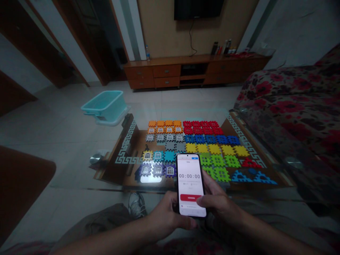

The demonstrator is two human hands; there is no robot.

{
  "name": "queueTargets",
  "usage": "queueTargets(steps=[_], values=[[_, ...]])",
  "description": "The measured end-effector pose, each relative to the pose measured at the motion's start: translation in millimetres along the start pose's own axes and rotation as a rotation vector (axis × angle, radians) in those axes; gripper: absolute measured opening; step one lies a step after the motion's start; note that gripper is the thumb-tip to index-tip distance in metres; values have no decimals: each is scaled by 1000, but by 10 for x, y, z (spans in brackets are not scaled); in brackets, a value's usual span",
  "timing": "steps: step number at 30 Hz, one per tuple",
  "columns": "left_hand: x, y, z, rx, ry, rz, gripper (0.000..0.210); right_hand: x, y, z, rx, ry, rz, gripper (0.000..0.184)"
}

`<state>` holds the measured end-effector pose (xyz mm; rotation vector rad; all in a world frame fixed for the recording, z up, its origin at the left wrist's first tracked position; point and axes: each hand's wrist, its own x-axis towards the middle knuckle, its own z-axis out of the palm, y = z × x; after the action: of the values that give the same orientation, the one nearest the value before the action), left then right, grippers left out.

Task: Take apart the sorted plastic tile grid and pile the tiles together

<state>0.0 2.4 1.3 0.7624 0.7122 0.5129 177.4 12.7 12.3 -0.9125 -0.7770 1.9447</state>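
A smartphone [189, 186] is held upright over the near edge of the glass table, its screen showing 00:00:00 and a red button. My left hand [170, 216] is closed around its lower left side. Around the right side my right hand [219, 200] is wrapped, its thumb on the screen by the red button. Beyond the phone lie rows of interlocking plastic tiles: orange tiles [160, 123], red tiles [204, 126], blue tiles [211, 139], yellow tiles [212, 148], green tiles [217, 160] and purple window tiles [158, 169]. Blue triangular pieces [253, 176] lie at the right. The phone hides some tiles.
A glass coffee table [124, 148] with a patterned border carries the tiles. On the floor at the left stands a turquoise plastic bin [106, 106]. A wooden TV cabinet [166, 72] runs along the far wall. At the right is a flower-patterned sofa [287, 102].
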Motion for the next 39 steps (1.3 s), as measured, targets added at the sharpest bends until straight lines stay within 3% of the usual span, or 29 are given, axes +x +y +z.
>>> queueTargets(steps=[39], values=[[-4,4,10,2,14,-15,35,-19,8,-9,6,17,24,86]])
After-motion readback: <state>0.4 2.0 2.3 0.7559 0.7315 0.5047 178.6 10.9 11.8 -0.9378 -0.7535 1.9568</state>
